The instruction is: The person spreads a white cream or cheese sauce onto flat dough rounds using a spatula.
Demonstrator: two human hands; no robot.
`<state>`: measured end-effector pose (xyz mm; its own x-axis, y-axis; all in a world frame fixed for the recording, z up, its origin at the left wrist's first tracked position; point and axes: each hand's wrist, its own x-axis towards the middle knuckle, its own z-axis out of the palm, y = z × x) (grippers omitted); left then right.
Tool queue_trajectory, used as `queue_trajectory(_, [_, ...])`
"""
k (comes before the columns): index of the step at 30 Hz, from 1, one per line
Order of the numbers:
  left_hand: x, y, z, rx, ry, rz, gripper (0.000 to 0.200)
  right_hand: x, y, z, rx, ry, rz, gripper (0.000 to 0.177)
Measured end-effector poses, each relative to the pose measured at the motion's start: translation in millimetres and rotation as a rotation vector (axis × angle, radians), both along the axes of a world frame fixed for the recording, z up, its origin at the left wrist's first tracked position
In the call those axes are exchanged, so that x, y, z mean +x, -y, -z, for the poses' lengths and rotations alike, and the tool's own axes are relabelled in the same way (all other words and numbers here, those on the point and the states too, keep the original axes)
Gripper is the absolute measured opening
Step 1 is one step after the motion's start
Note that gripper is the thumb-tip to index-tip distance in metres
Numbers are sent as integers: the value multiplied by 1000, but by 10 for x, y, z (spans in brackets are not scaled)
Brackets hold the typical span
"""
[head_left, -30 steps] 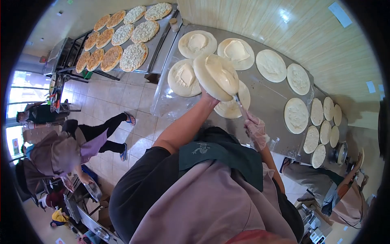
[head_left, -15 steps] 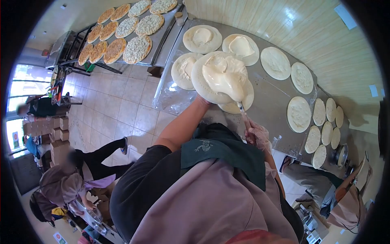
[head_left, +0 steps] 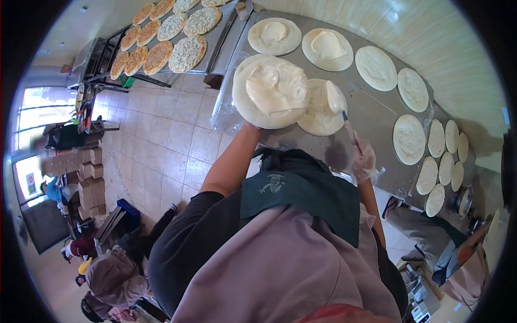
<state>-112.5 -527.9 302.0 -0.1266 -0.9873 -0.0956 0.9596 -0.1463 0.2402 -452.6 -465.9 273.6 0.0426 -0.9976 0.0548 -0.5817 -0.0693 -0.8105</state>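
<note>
My left hand [head_left: 252, 127], mostly hidden underneath, supports a pale round dough base [head_left: 243, 102] with dotted edges. A thick pile of creamy white sauce [head_left: 277, 89] lies on it. In a clear plastic glove, my right hand [head_left: 364, 160] is closed around the handle of a spatula [head_left: 347, 121], whose head is coated with sauce. That head is over another round base [head_left: 320, 123] on the metal table, partly covered by the held one. Behind them are two bases with sauce in their middles, a left one [head_left: 259, 40] and a right one [head_left: 312, 58].
Plain dough rounds [head_left: 376, 69] and several smaller ones [head_left: 428, 175] lie toward the table's right. Topped pizzas [head_left: 187, 54] stand on a rack at upper left. People are at lower left and a person [head_left: 431, 237] is at right. Stacked cartons [head_left: 91, 194] stand far left.
My left hand has moved the held base left, uncovering more of the base behind it. The spatula has left the sauce pile and moved right, over that uncovered base.
</note>
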Motion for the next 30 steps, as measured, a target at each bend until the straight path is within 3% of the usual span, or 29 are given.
queue_trajectory(2, [22, -31, -48, -4, -11, -19, 60, 63, 88, 41, -57, -577, -98, 40])
queue_trajectory(7, [48, -92, -178, 8, 95, -77, 60, 142, 1, 443, 46, -543, -195, 45])
queue_trajectory(12, [44, -121, -256, 23, 263, -150, 61, 119, -123, 422, 101, -450, -221, 45])
queue_trajectory(15, [87, -68, -138, 11, 214, -130, 60, 54, -118, 320, 86, -406, -251, 43])
queue_trajectory(17, [75, -27, -51, -9, 183, -99, 61, -36, -64, 236, 340, 239, -308, 40])
queue_trajectory(18, [65, 1, -53, -29, 155, -73, 61, -63, -26, 127, 334, 236, -308, 40])
queue_trajectory(20, [33, 38, -77, -21, 108, -51, 61, -141, 46, -140, 881, 560, -105, 40])
queue_trajectory(27, [-193, 60, -267, 12, -30, 67, 61, -98, 377, -647, 599, 469, -113, 37])
queue_trajectory(29, [-237, 61, -53, 46, -75, 72, 59, 75, 518, -611, 89, 170, -322, 42])
queue_trajectory(30, [-275, 69, -47, 82, -115, 75, 57, 171, 527, -591, 84, 169, -326, 42])
